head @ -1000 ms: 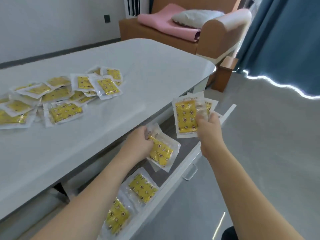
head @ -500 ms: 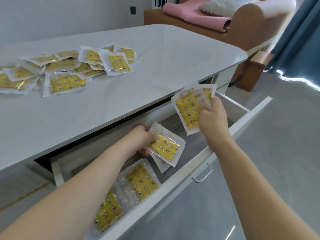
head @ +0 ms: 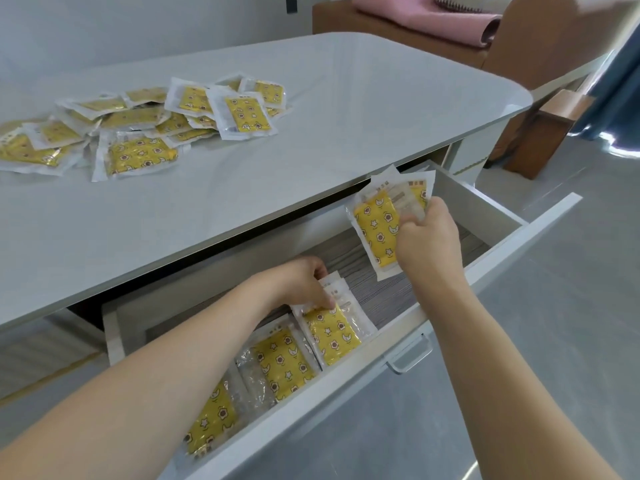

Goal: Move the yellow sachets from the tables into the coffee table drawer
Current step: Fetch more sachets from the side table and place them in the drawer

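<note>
The coffee table drawer (head: 491, 271) stands pulled out below the white tabletop (head: 311, 133). Inside it my left hand (head: 304, 282) pinches the top edge of a yellow sachet (head: 332, 334), which lies against the drawer's front wall. Beside it lie two more sachets, one (head: 282, 362) in the middle and one (head: 214, 417) at the near end. Above the drawer's far half my right hand (head: 427, 244) grips a small bunch of sachets (head: 377, 230), held upright. A pile of several yellow sachets (head: 138, 129) covers the tabletop's left part.
A brown armchair (head: 519, 46) with a pink blanket (head: 426, 15) stands behind the table. A wooden block (head: 540, 133) sits on the floor at the right, near a blue curtain (head: 620, 74). The drawer has a metal handle (head: 412, 355) on its front.
My left hand has lowered its sachet into the drawer, next to the two lying there. My right hand has held its bunch over the drawer's far half. The view has tilted down.
</note>
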A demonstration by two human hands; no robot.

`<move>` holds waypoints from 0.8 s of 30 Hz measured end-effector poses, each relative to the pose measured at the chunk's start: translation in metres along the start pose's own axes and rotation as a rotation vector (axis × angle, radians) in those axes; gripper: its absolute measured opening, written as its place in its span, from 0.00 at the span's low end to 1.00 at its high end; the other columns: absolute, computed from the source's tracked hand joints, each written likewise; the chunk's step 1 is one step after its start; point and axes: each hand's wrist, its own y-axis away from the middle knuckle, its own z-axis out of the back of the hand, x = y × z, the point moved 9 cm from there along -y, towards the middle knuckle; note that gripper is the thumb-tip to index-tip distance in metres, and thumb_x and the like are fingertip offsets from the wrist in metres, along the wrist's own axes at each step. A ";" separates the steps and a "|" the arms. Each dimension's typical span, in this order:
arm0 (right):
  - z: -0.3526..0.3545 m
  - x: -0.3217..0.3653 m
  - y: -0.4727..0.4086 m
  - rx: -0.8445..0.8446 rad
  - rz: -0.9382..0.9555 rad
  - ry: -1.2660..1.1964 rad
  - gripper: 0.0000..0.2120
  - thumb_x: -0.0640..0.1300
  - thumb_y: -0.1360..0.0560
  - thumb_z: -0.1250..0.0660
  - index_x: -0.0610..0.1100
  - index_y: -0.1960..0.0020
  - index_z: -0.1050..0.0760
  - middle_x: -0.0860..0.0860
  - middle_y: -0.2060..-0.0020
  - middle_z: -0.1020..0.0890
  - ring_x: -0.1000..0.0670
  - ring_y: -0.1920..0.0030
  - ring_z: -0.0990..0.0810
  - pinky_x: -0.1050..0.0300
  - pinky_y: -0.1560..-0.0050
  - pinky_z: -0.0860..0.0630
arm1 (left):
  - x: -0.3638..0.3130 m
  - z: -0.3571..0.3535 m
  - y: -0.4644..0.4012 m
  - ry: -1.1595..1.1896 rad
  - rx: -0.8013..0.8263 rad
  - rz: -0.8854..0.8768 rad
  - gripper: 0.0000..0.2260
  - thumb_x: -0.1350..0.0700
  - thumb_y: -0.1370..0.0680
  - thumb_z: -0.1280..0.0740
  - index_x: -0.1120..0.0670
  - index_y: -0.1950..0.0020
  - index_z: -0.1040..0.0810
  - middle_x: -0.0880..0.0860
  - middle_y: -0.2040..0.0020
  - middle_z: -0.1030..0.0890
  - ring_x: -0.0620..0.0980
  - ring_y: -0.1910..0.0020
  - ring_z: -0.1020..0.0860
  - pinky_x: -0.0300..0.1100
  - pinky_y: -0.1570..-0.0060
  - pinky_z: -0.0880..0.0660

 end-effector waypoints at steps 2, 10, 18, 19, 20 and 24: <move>-0.001 0.000 0.000 0.011 0.000 0.003 0.09 0.42 0.18 0.46 0.47 0.39 0.33 0.53 0.44 0.23 0.49 0.49 0.20 0.57 0.62 0.22 | 0.003 -0.002 -0.001 0.040 0.011 0.031 0.18 0.52 0.27 0.25 0.51 0.39 0.24 0.50 0.43 0.19 0.50 0.46 0.21 0.45 0.45 0.24; -0.003 0.000 0.000 0.018 -0.012 0.046 0.06 0.42 0.18 0.46 0.50 0.42 0.36 0.54 0.47 0.25 0.51 0.52 0.20 0.56 0.62 0.21 | 0.018 0.021 0.004 0.269 -0.124 0.106 0.10 0.57 0.23 0.30 0.58 0.43 0.21 0.57 0.47 0.17 0.55 0.47 0.19 0.50 0.44 0.22; -0.001 -0.001 0.001 -0.001 -0.033 0.070 0.06 0.41 0.18 0.45 0.50 0.44 0.36 0.54 0.50 0.26 0.54 0.56 0.22 0.49 0.56 0.17 | -0.004 0.063 0.041 0.466 -0.509 -0.178 0.10 0.64 0.22 0.39 0.52 0.53 0.20 0.49 0.54 0.20 0.45 0.54 0.24 0.38 0.61 0.29; -0.001 -0.001 0.001 -0.002 -0.037 0.064 0.06 0.41 0.18 0.45 0.50 0.44 0.37 0.54 0.49 0.26 0.53 0.56 0.22 0.49 0.57 0.18 | -0.004 0.065 0.046 0.503 -0.534 -0.190 0.10 0.64 0.21 0.40 0.53 0.54 0.21 0.48 0.55 0.20 0.45 0.54 0.24 0.37 0.60 0.29; -0.001 -0.001 0.002 -0.003 -0.042 0.059 0.06 0.41 0.18 0.45 0.50 0.44 0.37 0.53 0.48 0.26 0.52 0.54 0.22 0.50 0.57 0.18 | -0.004 0.064 0.049 0.554 -0.537 -0.190 0.10 0.64 0.21 0.40 0.53 0.55 0.21 0.48 0.55 0.20 0.44 0.54 0.24 0.36 0.59 0.31; -0.002 0.000 0.002 0.006 -0.065 0.054 0.07 0.40 0.19 0.45 0.49 0.43 0.36 0.52 0.43 0.25 0.49 0.50 0.20 0.56 0.64 0.21 | 0.006 0.059 0.046 0.693 -0.479 -0.151 0.11 0.64 0.21 0.42 0.51 0.57 0.23 0.50 0.58 0.23 0.47 0.56 0.27 0.40 0.56 0.32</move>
